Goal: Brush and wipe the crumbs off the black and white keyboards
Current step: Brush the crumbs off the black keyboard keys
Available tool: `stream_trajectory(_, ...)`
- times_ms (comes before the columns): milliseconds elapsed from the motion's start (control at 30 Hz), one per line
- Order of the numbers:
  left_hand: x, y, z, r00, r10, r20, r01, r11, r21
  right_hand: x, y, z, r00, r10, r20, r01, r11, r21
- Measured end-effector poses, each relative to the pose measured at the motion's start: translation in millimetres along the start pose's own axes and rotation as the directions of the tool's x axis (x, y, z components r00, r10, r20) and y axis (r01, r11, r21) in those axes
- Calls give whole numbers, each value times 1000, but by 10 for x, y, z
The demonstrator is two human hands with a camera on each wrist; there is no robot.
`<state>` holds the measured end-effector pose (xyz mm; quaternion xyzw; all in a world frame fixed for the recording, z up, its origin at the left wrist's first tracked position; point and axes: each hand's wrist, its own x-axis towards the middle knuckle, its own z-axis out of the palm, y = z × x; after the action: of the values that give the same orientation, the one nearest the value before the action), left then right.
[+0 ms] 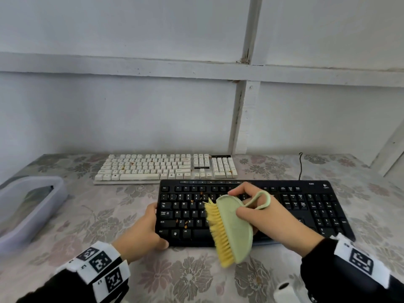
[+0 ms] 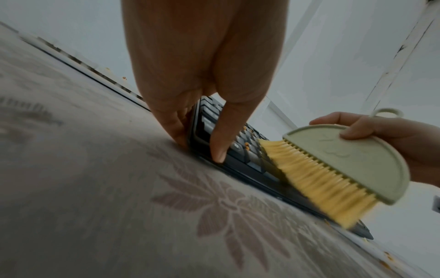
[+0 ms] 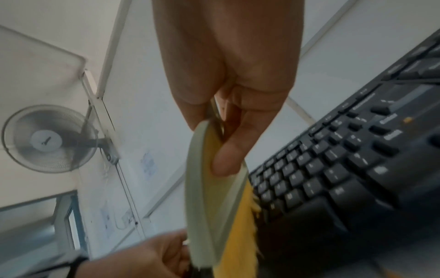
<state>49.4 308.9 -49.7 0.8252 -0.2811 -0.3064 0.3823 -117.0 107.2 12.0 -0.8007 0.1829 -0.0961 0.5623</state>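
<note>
Right hand point(image 1: 269, 217) grip pinches the pale-green half-round plastic brush with yellow bristles point(image 1: 229, 228) over the black keyboard point(image 1: 306, 206) on the desk; left hand point(image 1: 140, 235) clamps its left end. Judgement: sweep orange crumbs point(image 1: 185, 224) leftward, bristles low, keyboard steadied.

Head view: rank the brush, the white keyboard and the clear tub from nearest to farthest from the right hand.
1. Brush: held in the right hand, over the black keyboard.
2. White keyboard: behind the black one, toward the wall.
3. Clear tub: at the table's far left edge.
</note>
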Motion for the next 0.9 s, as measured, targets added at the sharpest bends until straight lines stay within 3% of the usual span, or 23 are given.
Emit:
stream_trajectory(233,-18,25,3,1000,2,-2,-2,1000,31,182,-273,27,948,-178,-265,172,984,-46)
stream_trajectory(367,-29,43,6,1000,6,2,-6,999,45,213,-276,207,951,-204,-233,170,973,-157)
stream_trajectory(533,-28,49,1,1000,3,3,-3,998,56,74,-251,312,989,-135,-65,116,963,-243)
stream_trajectory(600,-39,56,0,1000,4,1,-4,998,60,70,-303,278,988,-131,-75,112,968,-224)
stream_trajectory(767,-52,66,2,1000,6,-1,-6,997,76,168,-364,238,951,-199,-237,163,973,-162)
stream_trajectory(900,-58,74,-5,1000,0,1,0,997,73,96,-267,293,980,-134,-148,105,976,-188)
